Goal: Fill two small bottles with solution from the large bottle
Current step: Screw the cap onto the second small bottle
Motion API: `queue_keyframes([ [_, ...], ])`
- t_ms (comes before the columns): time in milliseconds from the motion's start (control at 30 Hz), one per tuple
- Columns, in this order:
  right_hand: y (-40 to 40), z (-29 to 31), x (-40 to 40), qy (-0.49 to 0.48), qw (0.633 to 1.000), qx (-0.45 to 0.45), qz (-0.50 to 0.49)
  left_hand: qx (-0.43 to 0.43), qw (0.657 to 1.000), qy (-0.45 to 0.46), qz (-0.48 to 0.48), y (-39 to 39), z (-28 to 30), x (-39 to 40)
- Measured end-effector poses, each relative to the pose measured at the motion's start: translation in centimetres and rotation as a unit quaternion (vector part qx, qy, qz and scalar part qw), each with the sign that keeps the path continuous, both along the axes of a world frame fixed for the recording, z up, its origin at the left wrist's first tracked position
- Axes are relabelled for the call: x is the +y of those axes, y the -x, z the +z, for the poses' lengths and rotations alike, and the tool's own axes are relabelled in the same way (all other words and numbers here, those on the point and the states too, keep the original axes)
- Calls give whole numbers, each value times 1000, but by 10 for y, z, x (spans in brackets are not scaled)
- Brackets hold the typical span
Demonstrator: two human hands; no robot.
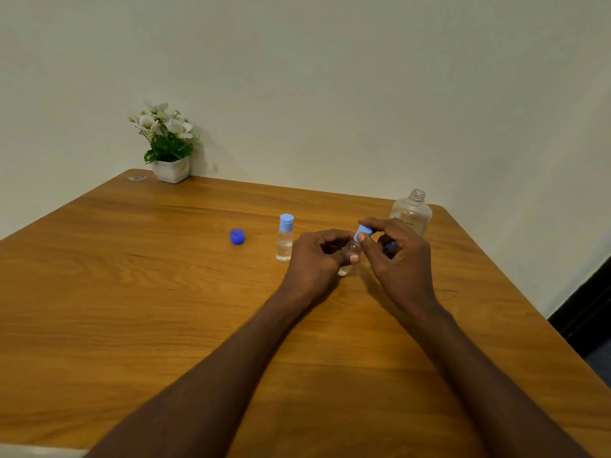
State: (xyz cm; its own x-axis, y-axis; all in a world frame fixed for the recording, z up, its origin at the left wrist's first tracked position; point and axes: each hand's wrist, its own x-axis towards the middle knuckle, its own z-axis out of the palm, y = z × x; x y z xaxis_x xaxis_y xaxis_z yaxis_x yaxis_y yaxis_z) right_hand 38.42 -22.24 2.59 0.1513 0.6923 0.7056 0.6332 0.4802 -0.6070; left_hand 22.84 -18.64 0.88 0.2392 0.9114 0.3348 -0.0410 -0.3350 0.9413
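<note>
Fingers of the right hand pinched a light-blue cap at the neck of a small bottle, gripped tilted above the surface by the left hand. Capping seemed underway; next, twisting it tight. A second capped small bottle stood just left, the uncapped large bottle behind.

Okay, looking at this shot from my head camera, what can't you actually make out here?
- Small bottle in the left hand: fill level hidden by fingers, head view.
- Light blue cap pinched by the right hand: whether it is screwed tight cannot be told.
- Large bottle: label print too small, lower part behind the right hand.
- Clear item near the flower pot: too small to identify.
</note>
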Motion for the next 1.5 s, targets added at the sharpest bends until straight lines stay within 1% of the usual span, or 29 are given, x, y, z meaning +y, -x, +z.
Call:
queue_keyframes([
  [400,-3,-1,0,10,1000,-11,-2,10,1000,-17,6,1,1,-1],
  [733,-1,0,0,15,1000,6,4,12,1000,-17,5,1,1,0],
  [967,-1,0,0,6,1000,-6,5,9,1000,-14,6,0,0,1],
  [1067,-2,0,0,0,999,-39,11,12,1000,-17,4,1,0,1],
  [1333,-4,-3,3,3,1000,-31,2,18,1000,-14,7,0,0,0],
  [1500,-3,-2,2,4,999,-47,-1,14,1000,-12,13,0,0,2],
])
